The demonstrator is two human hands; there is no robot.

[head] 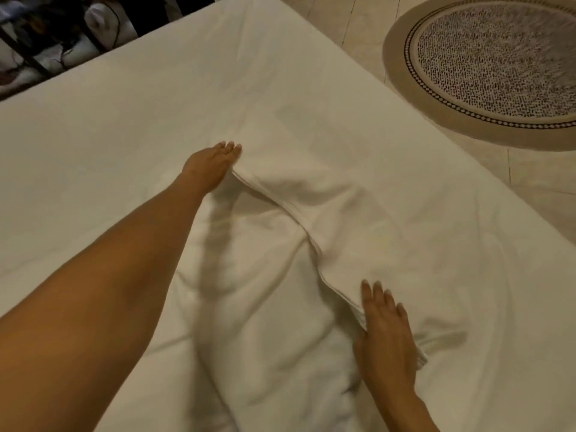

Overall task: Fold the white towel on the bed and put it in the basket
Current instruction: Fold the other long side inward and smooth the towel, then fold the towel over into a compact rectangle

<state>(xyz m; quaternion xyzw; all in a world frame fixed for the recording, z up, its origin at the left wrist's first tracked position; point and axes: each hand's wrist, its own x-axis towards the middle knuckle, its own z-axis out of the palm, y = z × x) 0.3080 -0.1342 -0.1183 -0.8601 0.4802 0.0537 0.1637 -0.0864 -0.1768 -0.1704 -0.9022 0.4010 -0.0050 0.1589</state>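
The white towel [358,219] lies crumpled in the middle of the bed [156,98], which has a white sheet. A doubled edge of the towel runs slantwise from my left hand [212,165] down to my right hand [385,338] and sags between them. My left hand holds the far end of that edge, fingers stretched over it and thumb hidden beneath. At the near end my right hand lies on top with straight fingers, its thumb tucked at the edge. The edge is lifted a little and casts a shadow. No basket is in view.
A round patterned rug [495,63] lies on the tiled floor [358,23] past the bed's right edge. A dark rack with cables and white items [62,35] stands beyond the bed's far left edge.
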